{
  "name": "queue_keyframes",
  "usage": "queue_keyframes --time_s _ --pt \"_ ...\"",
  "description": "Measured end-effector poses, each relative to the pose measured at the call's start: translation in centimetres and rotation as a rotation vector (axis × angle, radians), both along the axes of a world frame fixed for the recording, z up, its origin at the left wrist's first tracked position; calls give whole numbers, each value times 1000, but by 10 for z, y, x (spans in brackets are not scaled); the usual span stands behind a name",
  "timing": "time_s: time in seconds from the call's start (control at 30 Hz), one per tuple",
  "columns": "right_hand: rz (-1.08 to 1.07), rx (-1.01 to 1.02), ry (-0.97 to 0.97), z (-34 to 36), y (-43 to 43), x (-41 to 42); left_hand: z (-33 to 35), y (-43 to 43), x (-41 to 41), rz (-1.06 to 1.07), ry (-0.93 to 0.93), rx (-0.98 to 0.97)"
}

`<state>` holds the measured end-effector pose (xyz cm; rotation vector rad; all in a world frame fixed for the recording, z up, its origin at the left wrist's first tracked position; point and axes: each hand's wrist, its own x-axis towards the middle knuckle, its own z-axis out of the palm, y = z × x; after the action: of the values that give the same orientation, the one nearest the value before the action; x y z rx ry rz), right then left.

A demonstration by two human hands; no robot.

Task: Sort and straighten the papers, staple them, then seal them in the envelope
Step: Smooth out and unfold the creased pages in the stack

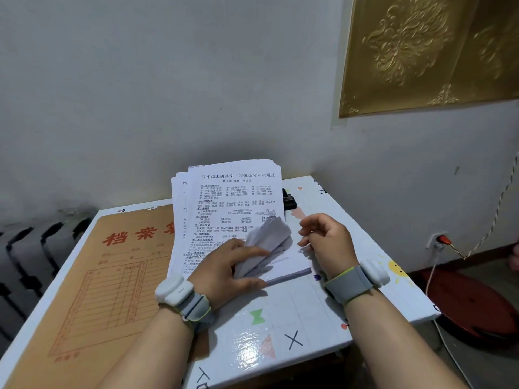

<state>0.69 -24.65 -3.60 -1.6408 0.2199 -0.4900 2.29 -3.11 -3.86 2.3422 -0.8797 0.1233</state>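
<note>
With the printed papers (236, 197) on the counter (295, 318) overlapping the kraft envelope (112, 262), the left hand (224, 265) grips their curled corner and the right hand (325, 242) hovers empty — overbending may crease or scatter sheets.

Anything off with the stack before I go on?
Yes. The papers are not squared: their upper edges fan out in steps toward the left. Their lower right corner is curled up and over, gripped by the left hand. The envelope lies flat beside them.
</note>
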Motion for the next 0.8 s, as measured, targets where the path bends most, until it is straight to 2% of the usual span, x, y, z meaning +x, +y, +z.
queue_keyframes --time_s 0.47,0.57,0.63,0.73,0.8 --pt "-40 -2 -13 1 0 0 -6 3 1 38 -23 -22" --pt "-66 34 39 2 -2 -2 -5 2 1 16 -47 -6" --pt "45 107 72 2 -1 -4 -4 2 0 -2 -42 -12" --pt "261 157 21 4 5 -4 -3 0 -1 -54 -11 2" --pt "322 166 -13 6 6 -5 -1 -1 -2 -57 0 41"
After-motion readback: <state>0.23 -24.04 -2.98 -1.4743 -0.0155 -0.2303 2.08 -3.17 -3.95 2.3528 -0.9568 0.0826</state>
